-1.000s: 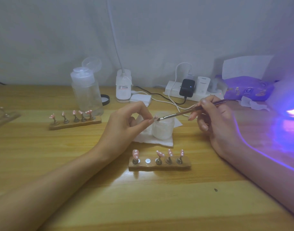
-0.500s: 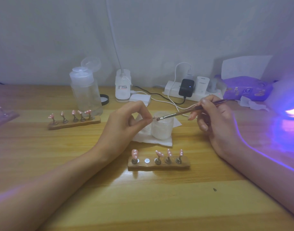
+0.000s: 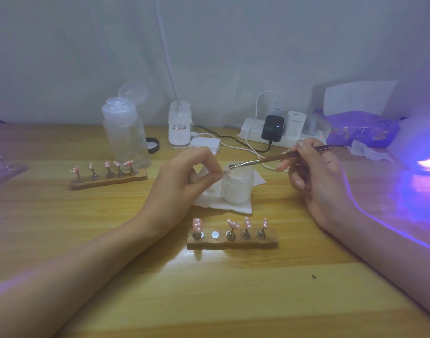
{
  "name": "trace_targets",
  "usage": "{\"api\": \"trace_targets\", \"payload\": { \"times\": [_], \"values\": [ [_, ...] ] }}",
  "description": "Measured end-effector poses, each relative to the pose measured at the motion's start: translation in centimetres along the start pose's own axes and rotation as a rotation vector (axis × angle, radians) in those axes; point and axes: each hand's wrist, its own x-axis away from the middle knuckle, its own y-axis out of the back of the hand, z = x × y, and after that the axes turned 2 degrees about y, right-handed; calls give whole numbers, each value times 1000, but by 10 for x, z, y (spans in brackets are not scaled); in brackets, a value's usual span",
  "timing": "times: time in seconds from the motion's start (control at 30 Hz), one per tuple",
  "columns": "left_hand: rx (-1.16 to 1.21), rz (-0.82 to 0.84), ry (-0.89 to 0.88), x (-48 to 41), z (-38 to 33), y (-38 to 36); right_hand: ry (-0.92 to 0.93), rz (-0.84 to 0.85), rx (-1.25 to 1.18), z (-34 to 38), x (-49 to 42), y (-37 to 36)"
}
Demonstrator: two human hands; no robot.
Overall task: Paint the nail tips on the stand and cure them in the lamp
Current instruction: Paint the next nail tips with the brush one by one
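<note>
Wooden desk point(image 3: 136, 276) is hosting the painting step: L hand point(image 3: 182, 181) is pinching one nail tip point(image 3: 225, 171) above the jar point(image 3: 237, 191), behind the stand point(image 3: 233, 244) w/ its vacant slot point(image 3: 215, 234), R hand point(image 3: 316, 181) is gripping the brush point(image 3: 270, 160) just beside it; next prob needing steady light strokes, then the lamp point(image 3: 428, 164).

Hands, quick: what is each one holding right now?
Left hand: closed, pinching a nail tip.
Right hand: closed, holding the brush.

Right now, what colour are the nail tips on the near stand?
The tips are pink with white dots; head view.
</note>
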Motion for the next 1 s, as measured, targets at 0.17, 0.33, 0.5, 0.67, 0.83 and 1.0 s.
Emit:
{"api": "trace_targets", "payload": {
  "times": [0.17,0.33,0.5,0.67,0.83,1.0],
  "values": [
    [8,0,1,0,1,0,-20,40,24,0,1,-1],
    [6,0,-4,0,1,0,9,38,-5,1,2,-1],
    [14,2,4,-1,1,0,-10,17,34,0,1,-2],
    [19,4,0,0,0,0,28,52,-2,2,2,-2],
    [23,4,7,-1,1,0,15,10,43,0,2,-1],
    [37,14,15,-1,0,0,50,65,2,1,2,-2]
  ]
}}
